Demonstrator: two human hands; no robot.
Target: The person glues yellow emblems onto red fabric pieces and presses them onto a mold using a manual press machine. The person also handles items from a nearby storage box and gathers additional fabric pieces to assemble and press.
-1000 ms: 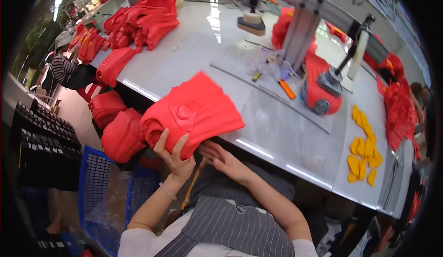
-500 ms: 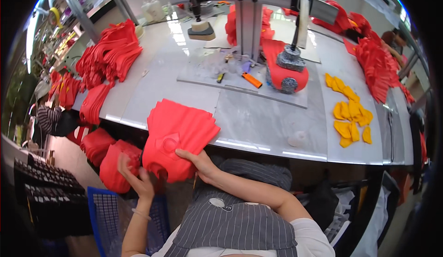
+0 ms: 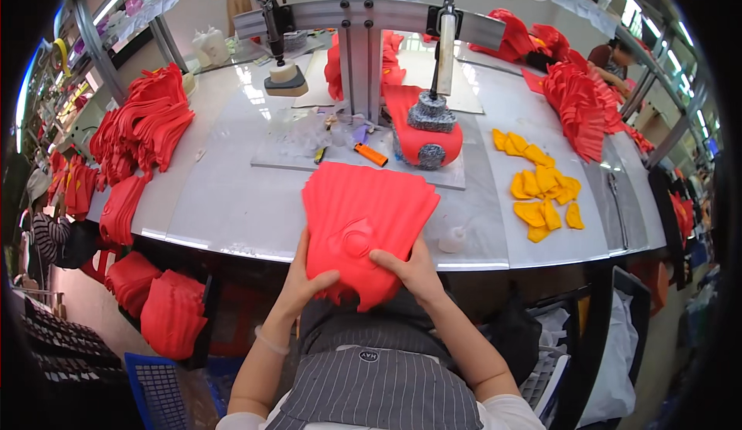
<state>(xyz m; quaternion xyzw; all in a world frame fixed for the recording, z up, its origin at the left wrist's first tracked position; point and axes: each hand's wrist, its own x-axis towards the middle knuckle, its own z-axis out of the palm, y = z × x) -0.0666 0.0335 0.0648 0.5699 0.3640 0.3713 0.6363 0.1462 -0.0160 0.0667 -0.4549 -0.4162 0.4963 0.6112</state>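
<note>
A red, soft-looking piece with a ribbed, fan-shaped upper part and a round raised disc on its front (image 3: 363,206) is in front of me, above the table's near edge. My left hand (image 3: 303,279) grips its left lower side, thumb on the front. My right hand (image 3: 411,269) holds the right lower side, with its thumb near the disc. The fingers behind the piece are hidden. Beyond it, another red piece (image 3: 421,132) sits under a grey speckled press pad (image 3: 433,112) on a metal frame (image 3: 361,51).
Yellow pieces (image 3: 545,183) lie to the right, near a thin metal rod (image 3: 617,210). An orange lighter (image 3: 371,154) rests beyond the red piece. Red piles stand at left (image 3: 143,125) and right (image 3: 576,105). A blue basket (image 3: 154,387) stands low left; another person (image 3: 610,63) is far right.
The red piece has moved right, to in front of me. My left hand, apart from it before, now grips its left side. The view has shifted to the right.
</note>
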